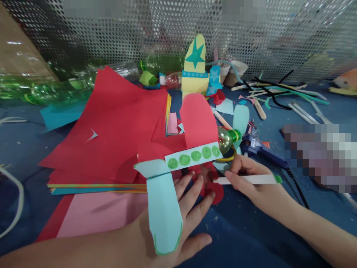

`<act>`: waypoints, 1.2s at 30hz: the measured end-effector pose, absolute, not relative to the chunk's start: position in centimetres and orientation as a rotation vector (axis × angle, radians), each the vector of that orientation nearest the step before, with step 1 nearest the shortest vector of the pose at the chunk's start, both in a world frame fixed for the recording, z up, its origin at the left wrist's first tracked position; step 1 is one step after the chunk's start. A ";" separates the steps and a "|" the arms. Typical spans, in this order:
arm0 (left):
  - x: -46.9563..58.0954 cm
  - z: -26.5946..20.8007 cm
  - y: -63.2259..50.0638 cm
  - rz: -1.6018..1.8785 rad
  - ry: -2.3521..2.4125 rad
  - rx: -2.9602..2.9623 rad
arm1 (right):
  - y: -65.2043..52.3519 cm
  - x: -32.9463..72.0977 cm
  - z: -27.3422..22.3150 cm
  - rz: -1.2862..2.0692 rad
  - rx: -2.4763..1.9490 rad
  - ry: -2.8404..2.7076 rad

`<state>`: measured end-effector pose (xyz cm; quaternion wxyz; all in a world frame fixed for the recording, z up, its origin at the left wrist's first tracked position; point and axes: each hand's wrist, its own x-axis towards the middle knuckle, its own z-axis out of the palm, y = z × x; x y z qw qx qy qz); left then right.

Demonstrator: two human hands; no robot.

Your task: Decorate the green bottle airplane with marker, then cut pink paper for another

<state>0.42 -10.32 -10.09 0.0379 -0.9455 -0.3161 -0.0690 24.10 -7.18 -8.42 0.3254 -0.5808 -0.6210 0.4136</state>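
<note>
My right hand (251, 178) pinches a white marker with a green end (262, 179). The marker's tip is at a red paper cut-out (218, 193); contact is hard to tell. My left hand (192, 208) lies flat with fingers spread, its fingertips at the cut-out. Above that hand is a craft plane made from a plastic bottle (224, 137) wrapped in red paper. It carries a pale blue strip with green dots (196, 155), an upright rounded red flap (199, 119) and a pale blue paper wing (164, 212) that hides part of my left hand.
At left lies a stack of red paper (111, 130) over other colours. A blue glue gun (259, 150) with its cord rests at right, near a blurred-out object (320, 156). Behind are a yellow paper craft (195, 80), green bottles (61, 91), sticks and pipe cleaners (279, 91).
</note>
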 end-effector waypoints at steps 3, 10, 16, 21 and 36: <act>0.4 -10.1 -10.3 -0.200 -0.963 -2.913 | -7.2 24.0 -8.5 1.084 -1.514 -1.610; 0.5 -10.2 -10.4 -0.239 -1.002 -2.916 | -7.2 24.0 -8.4 1.083 -1.512 -1.611; 0.5 -10.2 -10.4 -0.279 -1.008 -2.909 | -7.3 24.1 -8.3 1.084 -1.495 -1.644; 0.6 -10.0 -10.4 -0.226 -1.013 -2.915 | -7.4 24.0 -8.4 1.071 -1.496 -1.659; 0.4 -10.0 -10.3 -0.233 -0.976 -2.901 | -7.3 23.9 -8.2 1.026 -1.517 -1.635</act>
